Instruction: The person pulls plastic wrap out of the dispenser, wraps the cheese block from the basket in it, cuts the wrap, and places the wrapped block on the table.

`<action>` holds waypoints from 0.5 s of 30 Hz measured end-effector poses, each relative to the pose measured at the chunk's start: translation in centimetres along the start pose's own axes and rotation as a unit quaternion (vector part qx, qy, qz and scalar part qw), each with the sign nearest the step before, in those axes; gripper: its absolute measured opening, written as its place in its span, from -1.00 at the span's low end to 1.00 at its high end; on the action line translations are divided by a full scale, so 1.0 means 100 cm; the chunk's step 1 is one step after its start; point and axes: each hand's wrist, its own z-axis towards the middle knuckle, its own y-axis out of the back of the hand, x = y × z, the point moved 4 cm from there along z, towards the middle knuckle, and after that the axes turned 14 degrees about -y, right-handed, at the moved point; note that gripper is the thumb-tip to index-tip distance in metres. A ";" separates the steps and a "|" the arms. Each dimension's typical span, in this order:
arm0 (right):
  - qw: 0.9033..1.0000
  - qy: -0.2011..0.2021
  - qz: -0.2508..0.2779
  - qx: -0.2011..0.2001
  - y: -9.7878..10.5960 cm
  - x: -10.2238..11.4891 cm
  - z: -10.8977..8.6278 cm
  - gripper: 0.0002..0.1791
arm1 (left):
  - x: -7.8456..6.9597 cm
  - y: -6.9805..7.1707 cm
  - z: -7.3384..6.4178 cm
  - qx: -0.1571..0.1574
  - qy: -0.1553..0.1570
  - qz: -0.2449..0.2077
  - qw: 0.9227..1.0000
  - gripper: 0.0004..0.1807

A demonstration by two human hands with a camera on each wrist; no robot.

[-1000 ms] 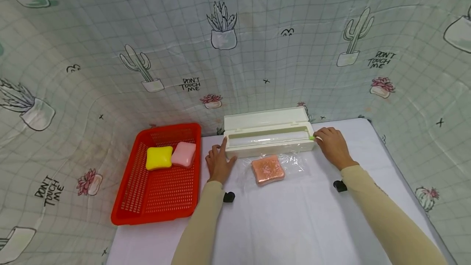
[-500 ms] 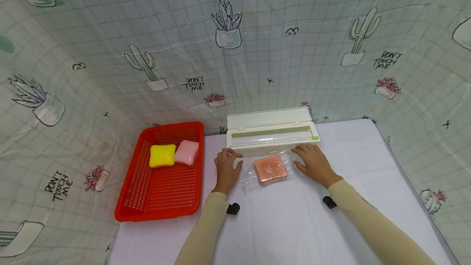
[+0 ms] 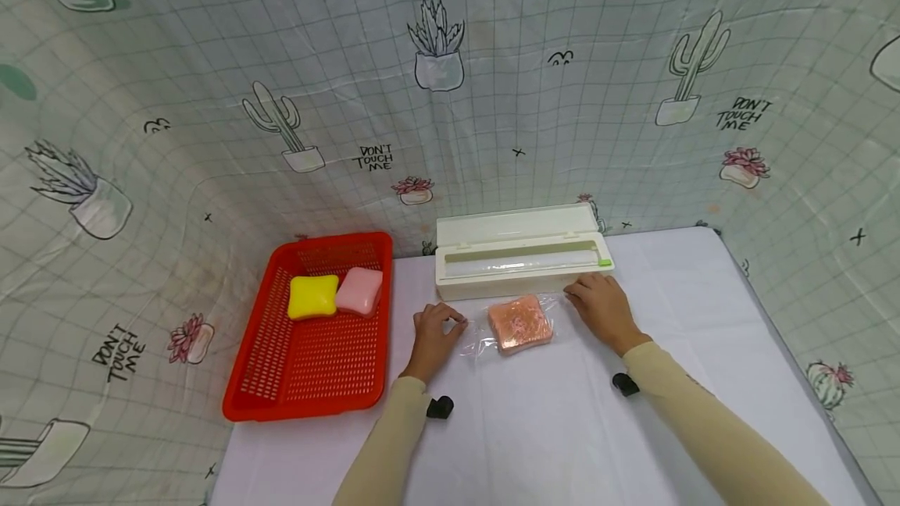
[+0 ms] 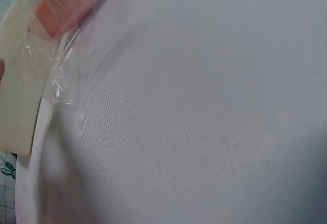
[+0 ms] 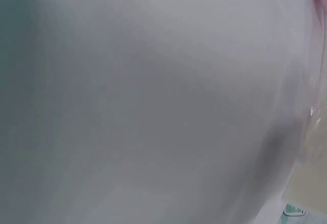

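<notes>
An orange soap bar [image 3: 520, 324] lies on a sheet of clear cling film [image 3: 482, 343] in front of the white film dispenser [image 3: 523, 284]. My left hand [image 3: 430, 343] pinches the film's left edge between thumb and index finger. At the right edge, my right hand [image 3: 603, 308] pinches the film close to the dispenser's front. In the left wrist view, the wrinkled film [image 4: 64, 78] stretches beside the orange bar [image 4: 64, 10]. The right wrist view catches mostly blurred white cloth, with the dispenser [image 5: 309, 183] at its edge.
A red plastic basket [image 3: 383, 350] stands at the left, with a yellow soap bar [image 3: 312, 297] and a pink one [image 3: 360, 291] inside. The dispenser's lid [image 3: 516, 226] is raised, and a green cutter slider [image 3: 605, 262] sits at its right end. Patterned cloth walls surround the white-covered table.
My right hand has left the green slider and moved down-left to the film's right edge. My left hand has come off the dispenser's left end and taken hold of the film's left edge.
</notes>
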 end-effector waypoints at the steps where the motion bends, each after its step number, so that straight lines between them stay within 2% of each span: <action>1: 1.000 0.010 0.004 -0.009 0.002 -0.001 -0.001 -0.87 | 0.000 0.001 -0.001 0.001 0.000 -0.004 1.000 -0.93; 5: 0.998 0.056 0.015 -0.035 0.012 -0.002 -0.007 -0.81 | 0.001 0.004 -0.006 0.007 -0.010 -0.005 1.000 -0.95; 8: 0.996 0.082 0.006 -0.036 0.016 -0.004 -0.011 -0.75 | 0.001 0.005 -0.009 0.017 -0.029 0.013 0.999 -0.94; 12: 0.993 0.112 -0.026 -0.019 0.014 -0.008 -0.017 -0.67 | 0.000 0.004 -0.012 0.036 -0.066 0.073 0.994 -0.95; 15: 0.992 0.120 -0.039 -0.008 0.012 -0.010 -0.020 -0.62 | 0.000 0.001 -0.013 0.043 -0.079 0.116 0.989 -0.94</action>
